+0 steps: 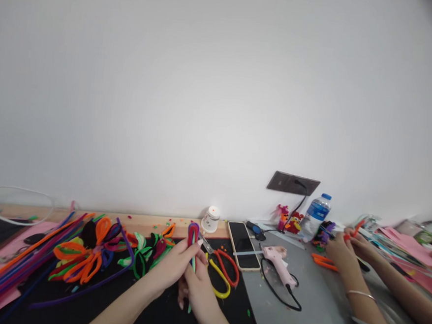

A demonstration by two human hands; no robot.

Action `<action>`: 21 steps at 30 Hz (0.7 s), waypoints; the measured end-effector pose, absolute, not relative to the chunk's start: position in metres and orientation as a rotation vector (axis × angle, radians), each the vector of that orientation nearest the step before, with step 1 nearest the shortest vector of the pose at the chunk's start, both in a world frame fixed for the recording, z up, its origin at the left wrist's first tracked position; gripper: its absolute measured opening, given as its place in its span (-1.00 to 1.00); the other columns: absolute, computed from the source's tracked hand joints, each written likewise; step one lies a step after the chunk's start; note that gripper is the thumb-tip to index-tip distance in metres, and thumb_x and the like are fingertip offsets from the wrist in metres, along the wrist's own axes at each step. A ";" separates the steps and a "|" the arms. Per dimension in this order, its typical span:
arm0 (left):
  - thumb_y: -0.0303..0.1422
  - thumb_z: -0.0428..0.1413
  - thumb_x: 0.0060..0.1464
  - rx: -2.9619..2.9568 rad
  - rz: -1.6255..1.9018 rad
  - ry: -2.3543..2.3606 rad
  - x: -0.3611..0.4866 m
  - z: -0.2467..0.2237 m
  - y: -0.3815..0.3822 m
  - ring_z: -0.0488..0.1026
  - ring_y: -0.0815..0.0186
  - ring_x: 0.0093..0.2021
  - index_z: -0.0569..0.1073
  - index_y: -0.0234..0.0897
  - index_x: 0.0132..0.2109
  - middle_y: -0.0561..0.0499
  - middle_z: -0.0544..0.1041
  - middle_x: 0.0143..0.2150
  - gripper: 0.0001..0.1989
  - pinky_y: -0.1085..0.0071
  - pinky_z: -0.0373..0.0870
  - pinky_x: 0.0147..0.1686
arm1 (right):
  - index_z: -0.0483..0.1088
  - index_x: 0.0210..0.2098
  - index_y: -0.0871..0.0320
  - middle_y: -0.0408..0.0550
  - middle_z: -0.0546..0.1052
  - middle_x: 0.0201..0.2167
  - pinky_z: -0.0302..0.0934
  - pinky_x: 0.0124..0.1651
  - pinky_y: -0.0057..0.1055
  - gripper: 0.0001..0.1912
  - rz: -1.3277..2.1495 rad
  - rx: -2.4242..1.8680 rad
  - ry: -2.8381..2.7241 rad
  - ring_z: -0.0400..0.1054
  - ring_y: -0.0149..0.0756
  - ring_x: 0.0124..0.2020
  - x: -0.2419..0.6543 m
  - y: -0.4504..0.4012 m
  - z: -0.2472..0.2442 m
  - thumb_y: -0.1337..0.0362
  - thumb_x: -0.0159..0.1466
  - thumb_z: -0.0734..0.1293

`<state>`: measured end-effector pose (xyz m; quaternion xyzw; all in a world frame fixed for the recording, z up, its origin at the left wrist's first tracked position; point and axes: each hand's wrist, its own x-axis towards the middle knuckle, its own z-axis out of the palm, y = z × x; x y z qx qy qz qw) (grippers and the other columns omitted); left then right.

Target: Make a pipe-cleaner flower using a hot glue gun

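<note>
My left hand (177,262) is closed on a folded bundle of pipe cleaners (193,232), pinching it just under its looped top. The loop shows purple, red and green strands. Just below, my right hand (200,285) wraps round the same bundle, its fingers partly hidden. A pale green end sticks out beneath the hands. Right beside them lie scissors (227,266) with one red and one yellow handle. To the left sit an orange pipe-cleaner flower (96,252) and green looped pieces (141,255), on a black mat (228,311).
Long loose pipe cleaners (16,261) spread at the far left. A paper cup (210,219), a phone (243,245), a pink glue gun (279,266) with its cord and a water bottle (315,216) stand or lie rightward. Another person's hands (345,245) work at the right.
</note>
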<state>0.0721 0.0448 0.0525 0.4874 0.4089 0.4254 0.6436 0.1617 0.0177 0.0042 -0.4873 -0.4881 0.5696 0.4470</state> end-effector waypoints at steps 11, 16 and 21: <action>-0.07 0.02 0.00 1.129 1.151 1.041 0.045 0.040 0.078 0.13 0.44 -0.74 0.14 -0.17 -0.59 0.26 0.11 -0.74 -0.62 0.48 0.21 -0.65 | 0.28 -0.33 0.17 0.07 0.40 -0.30 0.12 -0.22 -0.28 -0.86 0.266 -1.835 -1.660 0.30 -0.09 -0.23 0.224 0.034 0.034 0.42 0.09 0.23; -0.10 0.05 -0.02 1.127 1.075 1.122 0.051 0.035 0.076 -0.01 0.51 -0.81 0.15 -0.15 -0.52 0.30 0.09 -0.72 -0.69 0.58 -0.08 -0.77 | 0.28 -0.32 0.18 0.13 0.43 -0.29 0.12 -0.32 -0.30 -0.68 0.391 -2.217 -1.743 0.37 -0.01 -0.24 0.235 0.031 0.031 0.53 -0.09 0.28; -0.20 0.10 -0.04 1.262 1.099 1.215 0.043 0.040 0.076 0.13 0.40 -0.76 0.27 -0.15 -0.51 0.24 0.14 -0.73 -0.79 0.51 0.00 -0.71 | 0.30 -0.35 0.20 0.14 0.48 -0.35 0.14 -0.35 -0.31 -0.74 0.470 -2.274 -1.724 0.42 0.00 -0.28 0.238 0.032 0.026 0.48 -0.09 0.29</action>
